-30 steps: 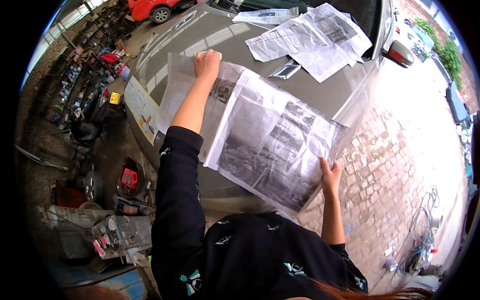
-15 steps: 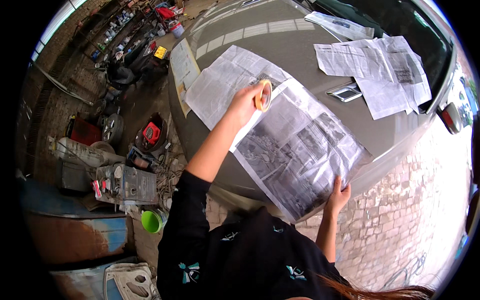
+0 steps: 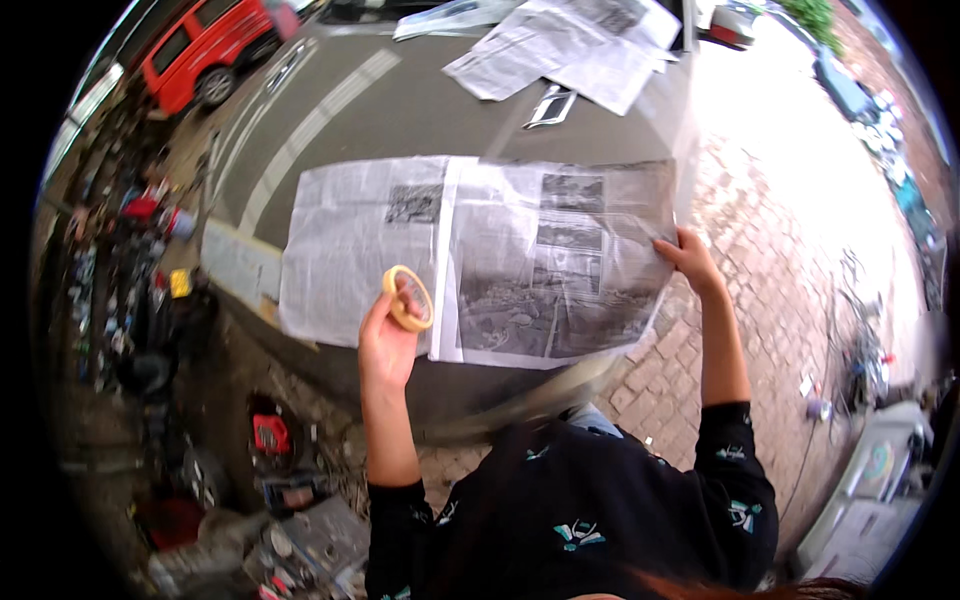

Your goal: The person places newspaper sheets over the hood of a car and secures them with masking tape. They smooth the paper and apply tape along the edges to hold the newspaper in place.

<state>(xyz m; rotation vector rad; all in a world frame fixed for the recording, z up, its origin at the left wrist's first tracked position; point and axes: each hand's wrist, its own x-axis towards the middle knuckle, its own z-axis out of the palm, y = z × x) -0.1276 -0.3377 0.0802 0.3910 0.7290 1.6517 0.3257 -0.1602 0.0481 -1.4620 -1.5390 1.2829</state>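
Note:
My left hand [image 3: 385,345] is closed on a roll of yellowish masking tape [image 3: 427,302], with fingertips inside the ring. It hovers over the near edge of a wide newspaper sheet [image 3: 510,240]. That sheet lies across the front of a grey-brown car hood [image 3: 370,135], with a pale strip running down its middle. My right hand [image 3: 693,260] pinches the sheet's right edge between thumb and fingers. Towards the windshield, more newspaper sheets [image 3: 560,45] rest on the hood beside a chrome-trimmed fitting [image 3: 551,105].
A pale printed board or sheet [image 3: 240,260] lies at the hood's left edge. Cluttered parts and a red container [image 3: 270,434] sit on the floor to the left. A red vehicle [image 3: 205,55] stands far left. Brick paving [image 3: 760,260] runs along the right, with a pale car panel [image 3: 865,490] near me.
My view has swung to the right. My left hand has drawn back from the pale middle strip towards the near edge, keeping the tape. My right hand still grips the newspaper, now at its right side.

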